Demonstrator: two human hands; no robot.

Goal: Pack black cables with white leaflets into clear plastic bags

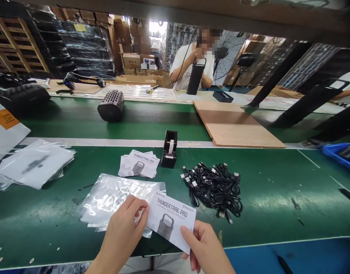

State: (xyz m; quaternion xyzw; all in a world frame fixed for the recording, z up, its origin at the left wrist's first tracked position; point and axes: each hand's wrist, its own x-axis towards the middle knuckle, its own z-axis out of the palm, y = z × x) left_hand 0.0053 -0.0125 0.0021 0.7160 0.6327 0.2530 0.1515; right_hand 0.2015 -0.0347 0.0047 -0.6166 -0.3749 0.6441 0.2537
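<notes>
My right hand [207,243] grips a printed leaflet [172,219] by its lower right corner, thumb on top. The leaflet reads "Thunder Trail Pro" and pictures a speaker. My left hand [126,224] is over a pile of clear plastic bags [106,194], its thumb and forefinger pinched beside the leaflet's left edge. Whether they hold anything is hidden. Behind the bags lies a small stack of matching leaflets [139,164]. A black tape dispenser [169,150] stands beside that stack. To the right is a heap of black USB cables [213,186].
Filled plastic bags [36,163] lie at the left. Across the green bench [266,205] are a dark speaker [111,105] and a wooden board [234,123]. A blue bin [340,158] sits at the right edge. Opposite, a co-worker [182,62] is behind an upright black speaker [196,78].
</notes>
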